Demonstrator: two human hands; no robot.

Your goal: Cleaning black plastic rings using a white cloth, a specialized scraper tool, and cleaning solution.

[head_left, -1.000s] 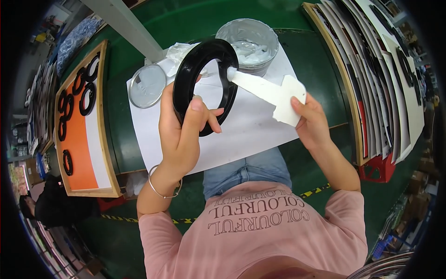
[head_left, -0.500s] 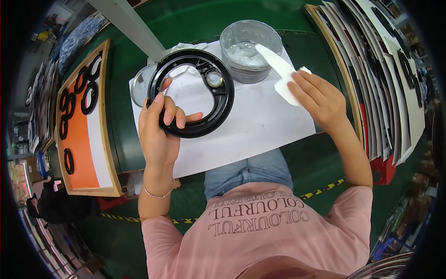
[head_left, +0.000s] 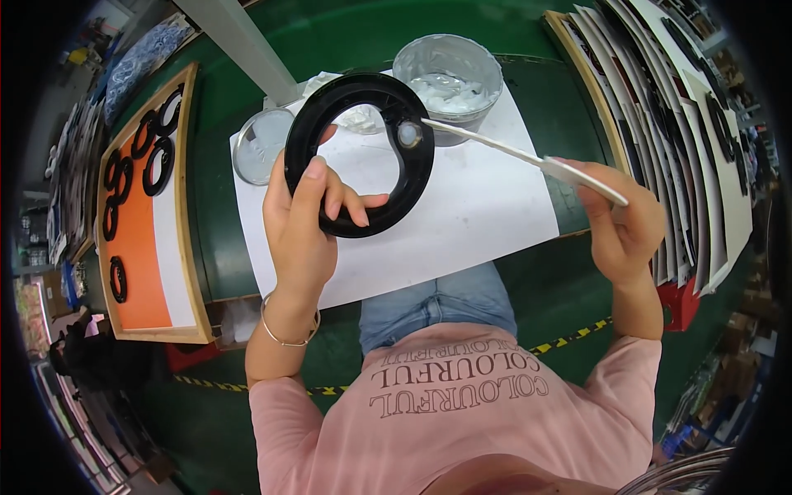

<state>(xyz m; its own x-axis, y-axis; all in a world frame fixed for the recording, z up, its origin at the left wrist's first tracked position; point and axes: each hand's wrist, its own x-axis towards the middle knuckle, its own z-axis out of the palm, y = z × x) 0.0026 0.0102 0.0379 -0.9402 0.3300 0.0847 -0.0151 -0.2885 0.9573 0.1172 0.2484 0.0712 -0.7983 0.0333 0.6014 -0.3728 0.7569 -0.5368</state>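
Note:
My left hand (head_left: 304, 219) grips a black plastic ring (head_left: 419, 177) by its near left side, fingers curled through the opening. A round pale insert (head_left: 408, 134) sits in the ring's right side. In my right hand (head_left: 629, 219) is a white spatula (head_left: 495, 147), turned nearly edge-on. Its narrow tip reaches the ring's right edge beside the insert; whether they touch, I cannot tell. Just behind the blade stands a see-through tub (head_left: 406, 64) with whitish paste (head_left: 450, 92) inside. A round clear lid (head_left: 260, 147) lies left of the ring.
White paper (head_left: 470, 223) covers part of the green table, with crumpled white tissue (head_left: 363, 121) on it. At left, a wood-framed orange-and-white board (head_left: 153, 272) bears several black rings. Stacked boards (head_left: 615, 115) stand at right. A grey post (head_left: 239, 49) rises at the back.
The spatula has left the tub's mouth and swung down and left to the ring, turning edge-on. My right hand moved right and nearer. My left hand shifted the ring slightly right and tilted it.

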